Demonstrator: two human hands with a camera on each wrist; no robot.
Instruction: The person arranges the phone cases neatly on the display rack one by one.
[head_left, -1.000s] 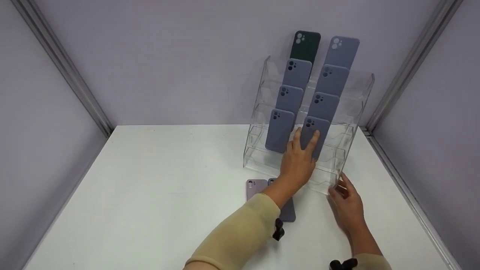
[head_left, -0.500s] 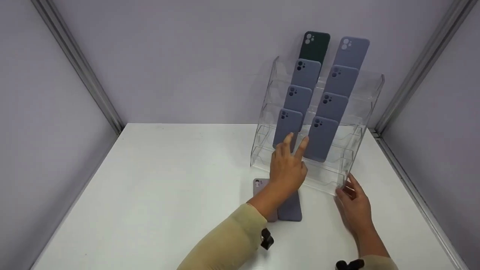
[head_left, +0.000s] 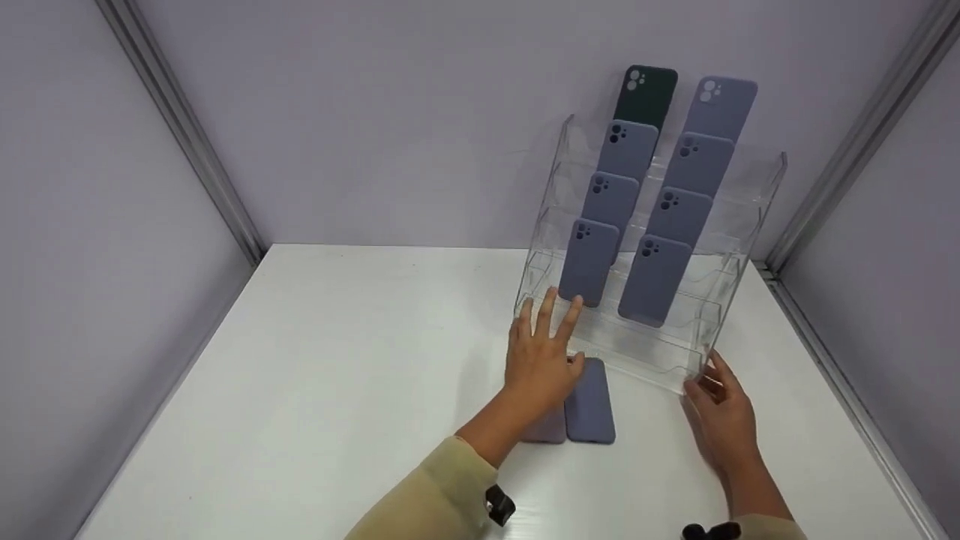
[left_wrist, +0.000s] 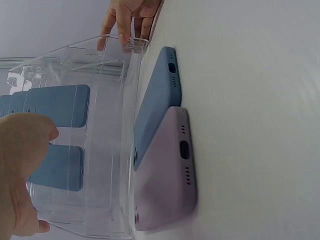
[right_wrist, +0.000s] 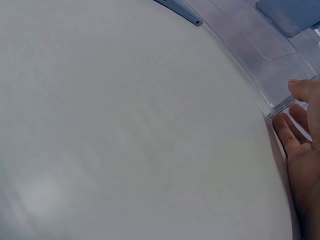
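Note:
A clear acrylic display rack (head_left: 637,345) stands at the back right, bearing two columns of phone cases. The front row holds a blue-grey case on the left (head_left: 589,262) and another on the right (head_left: 654,281). At the rack's front right corner, my right hand (head_left: 727,416) pinches the side edge between thumb and fingers. My left hand (head_left: 538,367) has its fingers spread near the rack's front left; whether they touch it I cannot tell. Below that hand lie a blue-grey phone case (left_wrist: 157,100) and a lilac one (left_wrist: 162,175), side by side on the table.
Higher tiers carry more blue-grey cases and a dark green case (head_left: 646,94) at the back left. Grey-lilac walls (head_left: 390,135) enclose the white table (head_left: 360,337) at the back and sides. A black wrist mount (head_left: 499,504) sits by my left sleeve.
My left hand has left the front right case and moved left and down, its fingers spreading. My right hand keeps hold of the rack's corner. The head view has turned slightly left.

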